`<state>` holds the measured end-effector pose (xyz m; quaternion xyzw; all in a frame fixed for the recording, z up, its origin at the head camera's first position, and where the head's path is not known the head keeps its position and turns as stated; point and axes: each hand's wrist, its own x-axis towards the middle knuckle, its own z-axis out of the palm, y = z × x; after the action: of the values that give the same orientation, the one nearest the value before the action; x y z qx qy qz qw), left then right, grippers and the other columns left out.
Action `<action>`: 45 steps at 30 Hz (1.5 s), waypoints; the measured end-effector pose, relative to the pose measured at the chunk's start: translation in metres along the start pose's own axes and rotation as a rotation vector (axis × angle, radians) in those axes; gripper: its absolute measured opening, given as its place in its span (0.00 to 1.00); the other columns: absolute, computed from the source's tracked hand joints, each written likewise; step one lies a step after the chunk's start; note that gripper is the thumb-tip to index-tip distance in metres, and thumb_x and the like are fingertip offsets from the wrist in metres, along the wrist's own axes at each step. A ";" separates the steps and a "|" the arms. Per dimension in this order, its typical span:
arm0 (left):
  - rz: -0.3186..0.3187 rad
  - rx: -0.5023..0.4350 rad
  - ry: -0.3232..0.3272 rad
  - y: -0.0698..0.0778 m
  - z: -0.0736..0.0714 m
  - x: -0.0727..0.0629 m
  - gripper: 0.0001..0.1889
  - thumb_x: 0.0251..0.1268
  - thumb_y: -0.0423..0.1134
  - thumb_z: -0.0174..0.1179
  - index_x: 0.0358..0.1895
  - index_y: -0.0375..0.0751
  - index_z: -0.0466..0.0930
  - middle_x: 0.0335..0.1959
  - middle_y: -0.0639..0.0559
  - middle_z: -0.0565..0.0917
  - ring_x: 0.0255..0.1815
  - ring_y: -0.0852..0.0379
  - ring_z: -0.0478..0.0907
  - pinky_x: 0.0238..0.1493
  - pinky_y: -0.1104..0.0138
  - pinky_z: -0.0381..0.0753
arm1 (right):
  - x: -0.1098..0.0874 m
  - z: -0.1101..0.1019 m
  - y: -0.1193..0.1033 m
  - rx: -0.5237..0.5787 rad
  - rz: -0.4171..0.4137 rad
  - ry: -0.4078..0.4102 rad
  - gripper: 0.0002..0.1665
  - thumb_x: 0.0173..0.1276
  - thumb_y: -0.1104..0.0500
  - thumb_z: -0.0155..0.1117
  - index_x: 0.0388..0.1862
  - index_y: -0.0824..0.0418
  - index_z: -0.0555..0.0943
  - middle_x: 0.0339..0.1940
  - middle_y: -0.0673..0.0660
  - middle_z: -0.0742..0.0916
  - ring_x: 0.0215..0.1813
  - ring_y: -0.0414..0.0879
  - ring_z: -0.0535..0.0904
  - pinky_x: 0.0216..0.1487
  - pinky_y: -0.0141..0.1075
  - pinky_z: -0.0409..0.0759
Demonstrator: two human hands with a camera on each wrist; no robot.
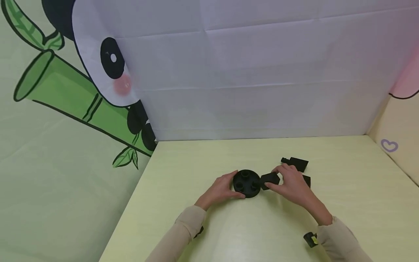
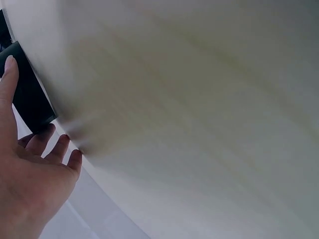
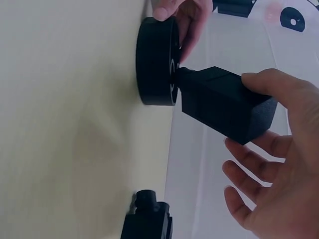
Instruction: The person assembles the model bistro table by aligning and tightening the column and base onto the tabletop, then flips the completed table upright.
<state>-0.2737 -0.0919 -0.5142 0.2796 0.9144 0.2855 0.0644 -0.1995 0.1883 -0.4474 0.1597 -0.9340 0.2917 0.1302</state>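
Keep the round black base [image 1: 246, 183] flat on the table [image 1: 229, 225], left hand [image 1: 220, 189] curled round its rim. With the right hand [image 1: 292, 182] pinching the black block [image 1: 270, 179], line its peg up with a hole, then push gently. Two more blocks [image 1: 296, 163] beyond the base.

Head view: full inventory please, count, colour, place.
round base: 1, black, table centre, sockets on top
block in hand: 1, black, at base's right edge
loose blocks: 2 visible, black, behind and right of the right hand, one partly hidden
table: 1, pale yellow-green
backdrop: 1, white with panda and bamboo print
left hand: 1, holds the base's left side
right hand: 1, pinches the block
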 end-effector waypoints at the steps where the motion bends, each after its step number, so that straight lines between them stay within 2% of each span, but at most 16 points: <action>1: 0.005 -0.002 0.001 0.000 0.000 0.000 0.52 0.55 0.58 0.78 0.79 0.39 0.63 0.75 0.47 0.72 0.75 0.49 0.68 0.73 0.53 0.67 | 0.004 0.000 -0.002 -0.006 -0.001 -0.016 0.22 0.63 0.49 0.78 0.47 0.64 0.84 0.47 0.60 0.83 0.52 0.64 0.75 0.47 0.64 0.72; 5: 0.014 -0.003 0.004 0.001 0.000 0.001 0.52 0.55 0.59 0.78 0.79 0.40 0.64 0.74 0.47 0.73 0.74 0.49 0.69 0.72 0.53 0.68 | 0.014 0.002 -0.006 -0.025 0.014 -0.067 0.22 0.64 0.48 0.77 0.46 0.63 0.84 0.47 0.59 0.84 0.53 0.63 0.75 0.47 0.61 0.72; 12: -0.018 -0.001 -0.007 0.002 -0.001 -0.001 0.52 0.56 0.58 0.78 0.80 0.40 0.63 0.74 0.46 0.72 0.74 0.48 0.69 0.72 0.52 0.68 | 0.033 0.009 -0.015 -0.063 0.017 -0.112 0.25 0.66 0.46 0.75 0.47 0.65 0.85 0.46 0.60 0.84 0.54 0.65 0.75 0.50 0.61 0.71; 21: -0.048 -0.007 -0.023 0.003 -0.002 -0.002 0.53 0.57 0.60 0.76 0.81 0.40 0.60 0.76 0.46 0.69 0.76 0.47 0.66 0.73 0.52 0.67 | 0.053 0.026 -0.030 -0.156 0.052 -0.131 0.26 0.66 0.40 0.73 0.43 0.62 0.85 0.42 0.57 0.83 0.50 0.61 0.74 0.51 0.61 0.70; 27: -0.045 0.002 -0.022 0.003 -0.001 -0.001 0.53 0.58 0.60 0.76 0.81 0.40 0.60 0.76 0.46 0.70 0.75 0.48 0.67 0.73 0.53 0.68 | 0.055 0.034 -0.032 -0.177 0.083 -0.150 0.31 0.69 0.38 0.70 0.50 0.64 0.84 0.44 0.59 0.84 0.52 0.63 0.75 0.53 0.62 0.70; 30: -0.039 0.006 -0.021 0.003 -0.001 0.000 0.52 0.57 0.59 0.76 0.81 0.40 0.61 0.75 0.46 0.71 0.75 0.48 0.68 0.72 0.53 0.68 | 0.053 0.032 -0.029 -0.124 0.045 -0.174 0.32 0.71 0.41 0.69 0.58 0.66 0.82 0.46 0.61 0.84 0.52 0.63 0.76 0.52 0.62 0.72; 34: -0.013 -0.003 -0.007 0.004 -0.002 0.000 0.49 0.56 0.58 0.78 0.78 0.42 0.66 0.71 0.49 0.75 0.71 0.50 0.72 0.70 0.54 0.70 | 0.052 0.025 -0.021 0.043 -0.066 -0.241 0.34 0.75 0.49 0.66 0.70 0.69 0.74 0.56 0.69 0.81 0.56 0.65 0.76 0.55 0.63 0.75; 37: -0.003 -0.014 -0.003 0.005 -0.002 0.000 0.48 0.55 0.57 0.78 0.77 0.43 0.67 0.69 0.50 0.77 0.70 0.51 0.73 0.69 0.54 0.72 | 0.053 0.023 -0.014 0.158 -0.124 -0.308 0.34 0.76 0.55 0.64 0.74 0.71 0.70 0.62 0.72 0.78 0.57 0.65 0.77 0.57 0.61 0.76; 39: -0.003 -0.017 -0.003 0.004 -0.002 0.000 0.48 0.55 0.57 0.78 0.77 0.43 0.67 0.70 0.49 0.77 0.70 0.51 0.73 0.69 0.54 0.72 | 0.053 0.023 -0.012 0.187 -0.128 -0.327 0.33 0.77 0.56 0.62 0.74 0.71 0.70 0.64 0.72 0.78 0.58 0.64 0.77 0.57 0.60 0.77; 41: -0.016 -0.012 -0.006 0.004 -0.002 -0.001 0.50 0.56 0.58 0.78 0.78 0.41 0.65 0.72 0.48 0.75 0.72 0.50 0.71 0.70 0.54 0.71 | 0.053 0.024 -0.011 0.155 -0.107 -0.300 0.30 0.76 0.54 0.64 0.69 0.71 0.73 0.59 0.68 0.81 0.54 0.61 0.79 0.53 0.57 0.79; 45: -0.032 0.004 -0.003 0.004 -0.002 -0.002 0.52 0.56 0.59 0.78 0.80 0.40 0.63 0.74 0.45 0.73 0.73 0.48 0.69 0.71 0.53 0.69 | 0.052 0.026 -0.012 0.005 -0.027 -0.195 0.30 0.72 0.43 0.69 0.56 0.68 0.79 0.43 0.60 0.84 0.44 0.55 0.79 0.47 0.56 0.77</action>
<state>-0.2707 -0.0908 -0.5106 0.2655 0.9192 0.2824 0.0698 -0.2463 0.1528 -0.4446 0.2002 -0.9392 0.2756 0.0423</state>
